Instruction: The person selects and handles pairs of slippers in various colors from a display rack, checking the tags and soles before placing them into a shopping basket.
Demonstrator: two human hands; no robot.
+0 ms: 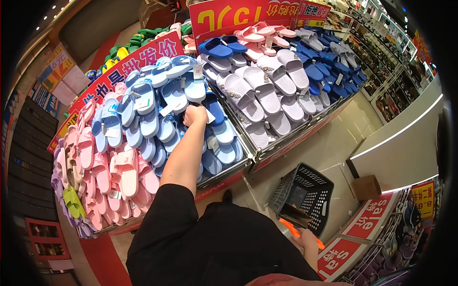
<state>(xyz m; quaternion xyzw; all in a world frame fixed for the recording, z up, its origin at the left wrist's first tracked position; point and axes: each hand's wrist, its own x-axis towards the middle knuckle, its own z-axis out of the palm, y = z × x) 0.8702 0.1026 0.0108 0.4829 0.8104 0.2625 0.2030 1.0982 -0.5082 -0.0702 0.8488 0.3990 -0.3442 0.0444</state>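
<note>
My left hand reaches out over the display, its fingers closed at the lower end of a pair of light blue slippers with a white tag. Just right of that hand lies a dark blue slipper. More light blue slippers are heaped to its left. Low on the right, my right hand is wrapped round an orange handle beside a dark grey shopping basket, which has a brown item in its bottom.
Pink slippers fill the left of the bin, and lilac slippers the neighbouring one. Metal rims edge the bins. A brown box lies by the white counter at right. Red sale signs front a shelf lower right.
</note>
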